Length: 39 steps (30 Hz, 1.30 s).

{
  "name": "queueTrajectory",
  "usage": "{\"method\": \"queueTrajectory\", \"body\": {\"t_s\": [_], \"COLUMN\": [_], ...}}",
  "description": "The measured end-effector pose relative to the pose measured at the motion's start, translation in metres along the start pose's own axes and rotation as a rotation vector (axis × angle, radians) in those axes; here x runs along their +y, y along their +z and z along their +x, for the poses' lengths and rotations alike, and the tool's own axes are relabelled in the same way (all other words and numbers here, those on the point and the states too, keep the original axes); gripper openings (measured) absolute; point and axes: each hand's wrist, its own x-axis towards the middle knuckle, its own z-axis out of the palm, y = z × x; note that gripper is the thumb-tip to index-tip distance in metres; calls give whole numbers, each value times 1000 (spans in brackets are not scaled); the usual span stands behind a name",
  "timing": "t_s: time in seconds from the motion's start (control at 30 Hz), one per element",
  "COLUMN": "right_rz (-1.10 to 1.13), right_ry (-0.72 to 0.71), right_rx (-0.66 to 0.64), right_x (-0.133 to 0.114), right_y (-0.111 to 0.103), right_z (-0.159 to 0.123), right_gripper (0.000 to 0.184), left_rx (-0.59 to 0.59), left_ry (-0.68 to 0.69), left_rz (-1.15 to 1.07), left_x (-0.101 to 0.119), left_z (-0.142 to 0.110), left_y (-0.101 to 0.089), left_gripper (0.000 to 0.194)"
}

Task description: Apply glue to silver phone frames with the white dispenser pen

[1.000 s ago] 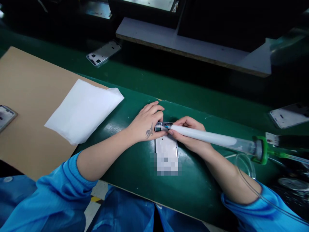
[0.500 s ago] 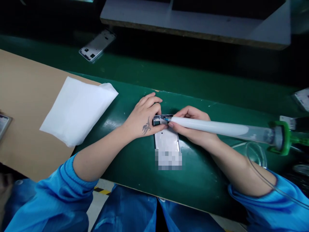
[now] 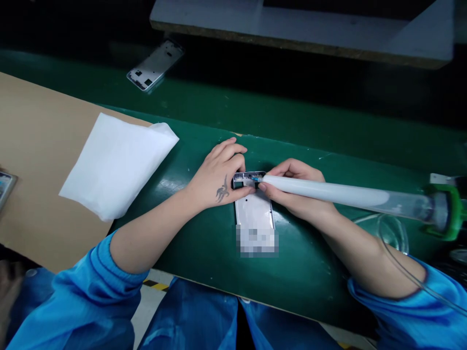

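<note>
A silvery phone frame (image 3: 253,210) lies flat on the green work surface, its lower end pixelated. My left hand (image 3: 222,177) grips its upper end, thumb across the face and index finger at the top left corner; the other fingers reach forward over the surface. In my right hand (image 3: 304,208) is a dispensing syringe (image 3: 335,192), a long tube of white material, held near its tip like a pen. Its thin blue needle (image 3: 257,179) points left at the frame's top end; whether it touches cannot be made out. A green cap (image 3: 452,214) closes the syringe's rear.
Another phone frame (image 3: 156,65) lies farther back. A white folded sheet or pouch (image 3: 120,165) rests across brown board (image 3: 44,136) and green surface. Clear tubing (image 3: 404,272) passes over my right forearm. A shelf (image 3: 292,34) overhangs the back. Part of another person's hand (image 3: 9,282) shows lower left.
The syringe and my right hand have shifted slightly right, with the needle farther along the frame's top end. My left hand keeps its grip on the frame.
</note>
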Motion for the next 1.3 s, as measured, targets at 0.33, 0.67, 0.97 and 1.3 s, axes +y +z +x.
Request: {"method": "queueTrajectory", "body": {"t_s": [0.33,0.67,0.97,1.3], "right_rz": [24,3,9,17], "right_ry": [-18,4,28,61], "right_rx": [20,24,49,32], "right_x": [3,7,0,-1], "right_y": [1,2,3,5], "right_z": [-1,-1,1,1], "right_gripper": [24,26,24,29], "left_rx": [8,13,13,18], "left_ry": [1,7,-2,-8], "left_rz": [2,17,4,-4], "left_x": [-1,-1,1,0], "left_z": [0,-1,0,-1], "left_y": [2,1,-1,0], "left_gripper": [42,41,41,40]}}
